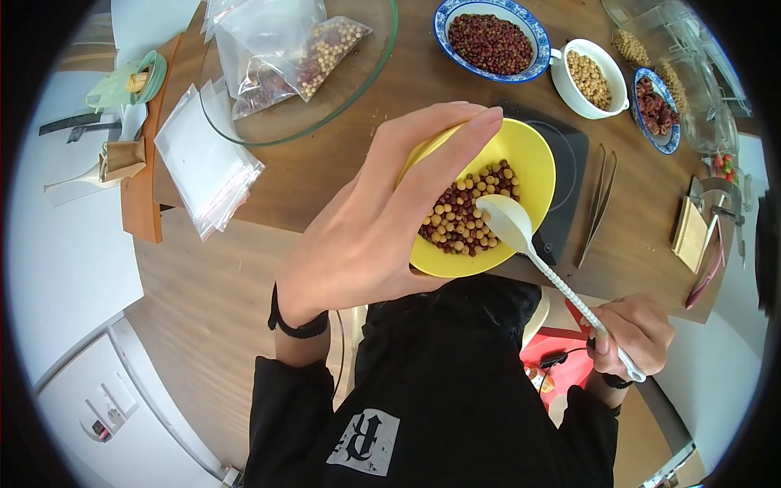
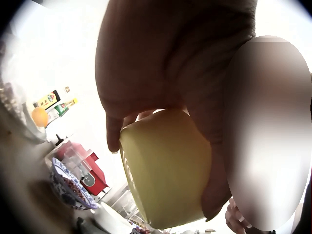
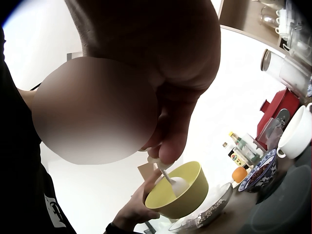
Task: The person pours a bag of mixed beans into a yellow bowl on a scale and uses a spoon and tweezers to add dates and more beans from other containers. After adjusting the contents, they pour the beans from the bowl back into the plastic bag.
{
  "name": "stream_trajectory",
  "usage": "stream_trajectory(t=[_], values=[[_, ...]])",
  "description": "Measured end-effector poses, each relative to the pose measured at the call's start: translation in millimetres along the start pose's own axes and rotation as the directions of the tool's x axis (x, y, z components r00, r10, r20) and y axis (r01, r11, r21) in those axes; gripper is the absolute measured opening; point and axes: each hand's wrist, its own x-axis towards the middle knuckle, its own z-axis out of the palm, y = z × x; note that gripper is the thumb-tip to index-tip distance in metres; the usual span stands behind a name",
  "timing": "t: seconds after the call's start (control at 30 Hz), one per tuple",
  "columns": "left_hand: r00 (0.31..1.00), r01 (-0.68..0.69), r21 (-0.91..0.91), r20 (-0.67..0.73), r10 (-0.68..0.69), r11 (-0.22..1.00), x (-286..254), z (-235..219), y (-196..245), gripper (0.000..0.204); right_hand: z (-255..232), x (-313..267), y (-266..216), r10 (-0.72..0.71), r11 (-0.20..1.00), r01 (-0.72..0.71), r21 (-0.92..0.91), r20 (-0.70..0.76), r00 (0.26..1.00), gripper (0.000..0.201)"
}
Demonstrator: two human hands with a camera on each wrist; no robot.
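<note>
My left hand [image 1: 366,203] grips a yellow bowl [image 1: 533,175] by its rim and side, tilted toward me above the table's front edge. Inside lies a mix of tan soybeans and dark red beans [image 1: 455,220]. A white spoon [image 1: 508,224] with a twisted handle reaches in, its scoop over the beans. The far part of that handle is held by my right hand [image 1: 630,333], low at the right. From below, the left wrist view shows the bowl's outer wall [image 2: 168,170] between thumb and fingers. In the right wrist view the spoon's scoop [image 3: 179,186] sits within the bowl.
A glass dish [image 1: 358,102] holds bagged beans, with empty zip bags [image 1: 203,159] beside it. Behind stand a blue-patterned bowl of red beans [image 1: 490,45], a white pot of soybeans [image 1: 587,81] and a smaller patterned dish [image 1: 656,114]. Tongs [image 1: 598,207] lie right of a black cooktop [image 1: 565,163].
</note>
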Motion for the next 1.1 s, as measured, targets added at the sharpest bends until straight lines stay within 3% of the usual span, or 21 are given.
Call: stream_trajectory(t=[0.4, 0.87, 1.1], values=[[1.0, 0.001, 0.017, -0.03, -0.001, 1.0, 0.7, 2.5, -1.7, 0.12, 2.8, -6.9, 3.4, 0.018, 0.992, -0.019, 0.126, 0.009, 1.0, 0.012], [0.994, 0.081, -0.005, 0.067, -0.081, 0.997, 0.4, 2.3, 2.4, 0.124, -2.6, -3.7, 2.1, 0.135, 0.966, -0.15, 0.211, 0.084, 0.987, 0.008], [0.995, 0.078, 0.015, 0.06, -0.079, 0.997, -1.2, 4.0, 0.6, 0.126, 4.0, -15.8, 5.1, 0.229, 0.934, -0.226, 0.278, 0.02, 0.973, 0.016]])
